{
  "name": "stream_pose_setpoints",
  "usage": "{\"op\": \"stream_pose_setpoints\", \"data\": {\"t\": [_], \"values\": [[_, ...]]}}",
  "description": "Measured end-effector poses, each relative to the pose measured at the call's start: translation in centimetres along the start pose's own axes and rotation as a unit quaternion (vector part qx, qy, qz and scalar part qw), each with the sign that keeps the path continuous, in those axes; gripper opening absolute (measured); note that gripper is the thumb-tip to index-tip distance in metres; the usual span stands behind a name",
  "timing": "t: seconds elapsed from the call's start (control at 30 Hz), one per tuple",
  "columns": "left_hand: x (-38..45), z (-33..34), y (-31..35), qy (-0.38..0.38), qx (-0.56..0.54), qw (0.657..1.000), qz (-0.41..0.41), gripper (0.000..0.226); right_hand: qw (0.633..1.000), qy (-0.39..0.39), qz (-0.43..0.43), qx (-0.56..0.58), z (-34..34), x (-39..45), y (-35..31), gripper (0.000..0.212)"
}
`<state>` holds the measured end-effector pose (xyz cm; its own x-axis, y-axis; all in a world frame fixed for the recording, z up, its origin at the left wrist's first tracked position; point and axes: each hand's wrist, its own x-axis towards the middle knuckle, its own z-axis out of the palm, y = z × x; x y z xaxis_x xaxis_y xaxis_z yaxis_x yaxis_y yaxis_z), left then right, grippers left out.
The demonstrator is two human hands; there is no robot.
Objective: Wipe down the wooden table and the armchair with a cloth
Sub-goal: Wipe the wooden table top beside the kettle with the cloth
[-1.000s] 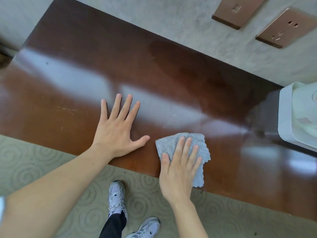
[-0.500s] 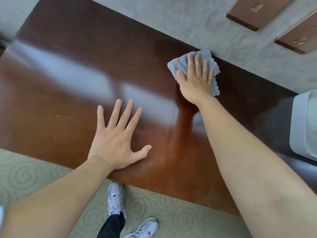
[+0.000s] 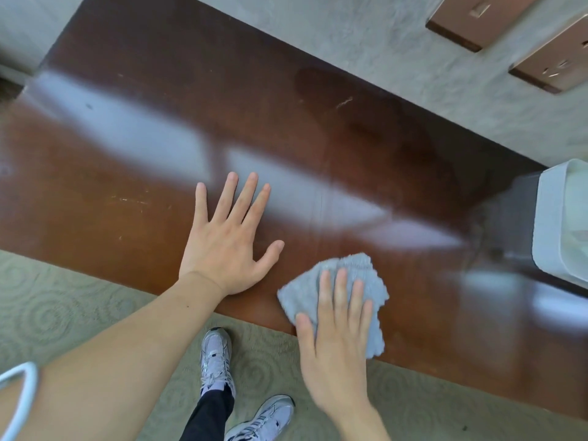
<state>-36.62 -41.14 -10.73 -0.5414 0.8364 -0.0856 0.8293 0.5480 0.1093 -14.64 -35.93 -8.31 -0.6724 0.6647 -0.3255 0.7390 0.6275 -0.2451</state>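
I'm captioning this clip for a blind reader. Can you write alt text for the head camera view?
A right hand presses a grey cloth flat near the front edge of a glossy dark wooden table, while the left hand rests open on the wood beside it.

Grey cloth (image 3: pixel 359 275) flat on glossy table (image 3: pixel 222 100)

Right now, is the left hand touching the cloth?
Apart. The head view shows bare table between the left hand's thumb and the cloth.
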Motion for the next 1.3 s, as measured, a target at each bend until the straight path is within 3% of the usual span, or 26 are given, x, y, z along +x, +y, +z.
{"op": "stream_pose_setpoints", "data": {"t": [0.17, 0.4, 0.63, 0.73, 0.87, 1.03, 1.2, 1.3], "values": [[0.1, 0.2, 0.1, -0.009, 0.007, 0.998, -0.055, 0.088, 1.000, 0.004, 0.008, -0.010, -0.5, 3.1, -0.9, 0.065], [0.3, 0.4, 0.2, -0.012, 0.011, 0.998, -0.063, 0.090, 0.997, 0.063, 0.003, -0.046, -5.0, 19.9, -1.7, 0.064], [0.4, 0.4, 0.0, -0.017, 0.007, 0.998, -0.056, 0.090, 0.998, 0.040, -0.018, -0.039, -8.2, 32.4, -4.5, 0.064], [0.3, 0.4, 0.0, -0.016, 0.007, 0.998, -0.057, 0.090, 0.996, 0.049, -0.056, -0.044, -8.0, 32.3, -5.0, 0.064], [0.3, 0.1, 0.0, -0.021, 0.007, 0.998, -0.058, 0.090, 0.991, 0.059, -0.110, -0.057, -6.4, 25.4, -3.5, 0.064], [0.3, 0.1, 0.0, -0.025, -0.001, 0.998, -0.057, 0.091, 0.997, 0.036, -0.065, -0.034, -4.0, 14.9, 0.1, 0.064], [0.3, 0.0, -0.1, -0.024, -0.007, 0.998, -0.054, 0.091, 0.994, 0.088, 0.057, -0.041, -6.0, 22.0, 0.1, 0.066], [0.4, 0.0, 0.0, -0.025, -0.009, 0.998, -0.051, 0.092, 0.994, 0.085, 0.067, -0.025, -7.5, 28.6, -1.9, 0.062]]}}
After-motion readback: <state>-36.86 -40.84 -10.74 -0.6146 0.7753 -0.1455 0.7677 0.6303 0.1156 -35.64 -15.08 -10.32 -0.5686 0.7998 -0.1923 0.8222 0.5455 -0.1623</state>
